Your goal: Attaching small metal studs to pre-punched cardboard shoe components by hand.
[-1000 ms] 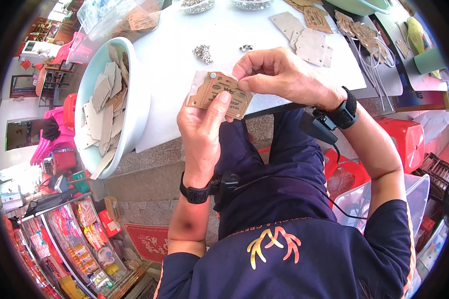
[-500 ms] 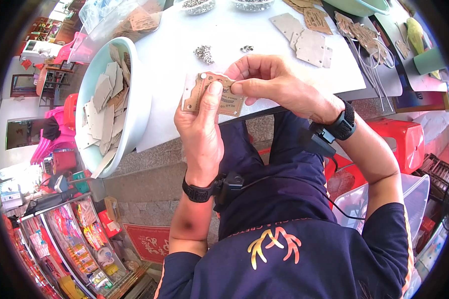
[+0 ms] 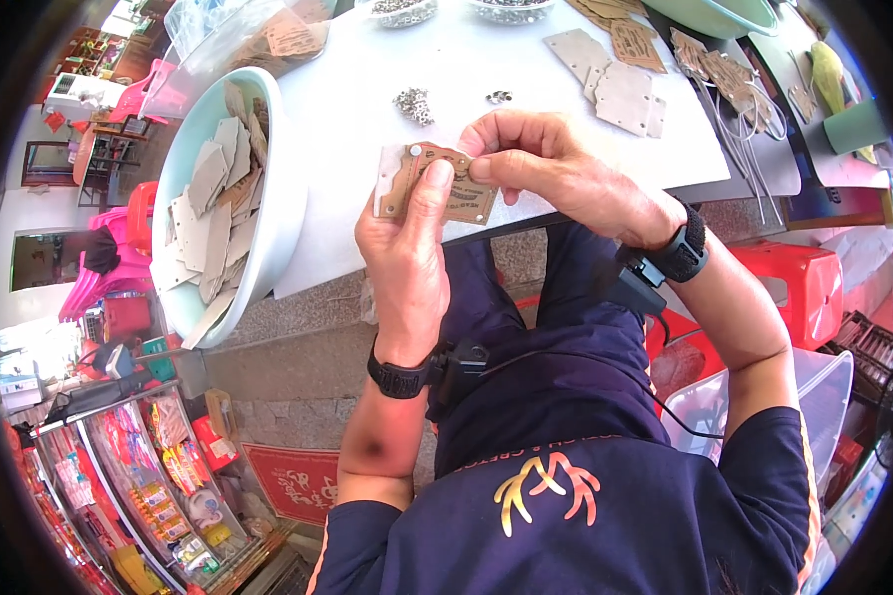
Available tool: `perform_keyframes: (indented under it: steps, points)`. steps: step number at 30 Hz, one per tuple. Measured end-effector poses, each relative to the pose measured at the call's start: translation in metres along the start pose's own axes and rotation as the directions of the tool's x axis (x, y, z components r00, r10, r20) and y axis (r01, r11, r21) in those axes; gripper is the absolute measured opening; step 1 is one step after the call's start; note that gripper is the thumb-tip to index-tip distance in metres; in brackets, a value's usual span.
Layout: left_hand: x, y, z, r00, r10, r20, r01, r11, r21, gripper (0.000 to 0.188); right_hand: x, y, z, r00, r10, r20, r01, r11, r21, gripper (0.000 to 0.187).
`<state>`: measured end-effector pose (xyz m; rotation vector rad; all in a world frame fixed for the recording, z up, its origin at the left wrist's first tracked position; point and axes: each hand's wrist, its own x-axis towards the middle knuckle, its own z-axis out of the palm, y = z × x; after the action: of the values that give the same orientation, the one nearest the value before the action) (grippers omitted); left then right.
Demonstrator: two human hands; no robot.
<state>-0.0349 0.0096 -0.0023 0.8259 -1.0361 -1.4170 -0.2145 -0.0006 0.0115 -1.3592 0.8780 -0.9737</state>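
My left hand (image 3: 407, 273) is closed around a small stack of cardboard cards, its thumb pressed flat on the top one. That brown printed card (image 3: 463, 204) has a wavy edge, corner holes and a pale round fastener near its upper left corner. A whitish card (image 3: 391, 169) sticks out beneath it. My right hand (image 3: 566, 169) pinches the upper right corner between thumb and fingers; whether a small part is also in the fingertips is hidden. On the white table beyond lie a pile of small metal fasteners (image 3: 414, 105) and a smaller cluster of fasteners (image 3: 499, 97).
At the left stands a pale green basin (image 3: 286, 188) heaped with cards. Grey cards (image 3: 625, 97) lie at the table's right, with tied brown cards (image 3: 719, 69) and white cords beyond. Clear tubs of fasteners (image 3: 511, 10) sit at the back. A red stool (image 3: 809, 288) is right of me.
Both hands and the cards stay together, with the left hand slightly higher and further right in view. The scene has shifted slightly; the grip looks the same.
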Motion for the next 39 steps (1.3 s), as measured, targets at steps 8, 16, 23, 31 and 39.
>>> perform_keyframes:
  steps: [8, 16, 23, 31, 39]
  points:
    - [-0.001, 0.0, -0.005, 0.997, -0.066, 0.047, 0.07, 0.993, -0.094, 0.024, -0.001, 0.008, 0.007, 0.988, -0.045, -0.146, 0.072, 0.98, 0.186, 0.027]
    - [-0.001, 0.009, 0.001, 0.981, -0.157, 0.118, 0.185, 0.939, -0.291, 0.027, -0.005, 0.006, 0.013, 0.99, -0.011, -0.14, 0.043, 0.972, 0.231, 0.031]
    - [-0.007, 0.005, 0.003, 0.99, -0.12, 0.08, 0.131, 0.98, -0.151, 0.026, -0.021, 0.001, 0.021, 0.976, 0.066, -0.209, -0.067, 0.998, 0.003, 0.025]
    - [-0.003, 0.004, -0.006, 0.999, -0.033, 0.034, 0.036, 0.997, -0.074, 0.028, -0.013, -0.001, 0.006, 0.974, 0.013, -0.227, -0.045, 0.99, -0.137, 0.025]
    - [0.003, 0.001, -0.017, 0.999, -0.05, 0.001, 0.049, 0.984, -0.169, 0.031, 0.019, -0.014, -0.064, 0.887, -0.395, -0.241, 0.037, 0.579, -0.815, 0.014]
